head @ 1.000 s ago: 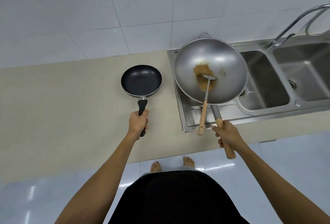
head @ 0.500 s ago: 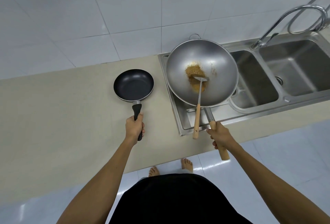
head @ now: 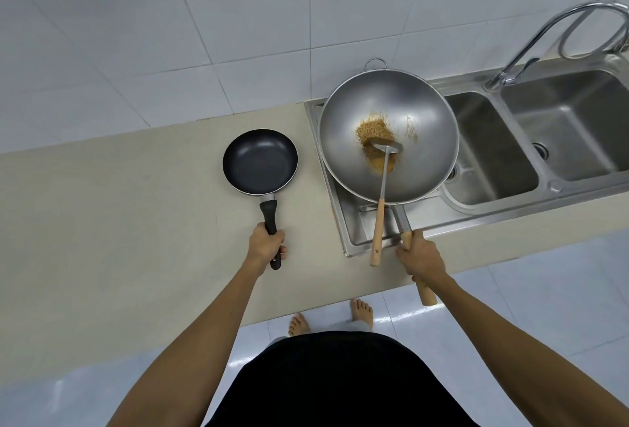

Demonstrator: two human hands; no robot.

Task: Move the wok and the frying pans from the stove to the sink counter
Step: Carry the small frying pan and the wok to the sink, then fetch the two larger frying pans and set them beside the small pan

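At the near edge of the desk (head: 119,208), the left grip (head: 266,245) is closing around the black handle of the small frying pan (head: 260,161), fingers wrapping the lower half of the handle while its tip is showing below the fist. The dark, empty pan is sitting over the beige desk surface, just left of the sink unit; whether its base is touching the surface cannot be told. The right grip (head: 420,256) is clenching the wooden handle of the wok (head: 388,135), the handle's end projecting past the fist over the floor (head: 544,290). The steel wok is lying over the left drainer part of the sink (head: 493,147), its rim overlapping the left basin's edge; whether it is resting or being held aloft cannot be told. Inside the wok, a spatula (head: 383,188) with a wooden handle is leaning on the near rim, its metal blade lying against a patch of brown food residue (head: 374,135). A curved tap (head: 558,35) is standing behind the basins, before the tiled wall (head: 170,35).
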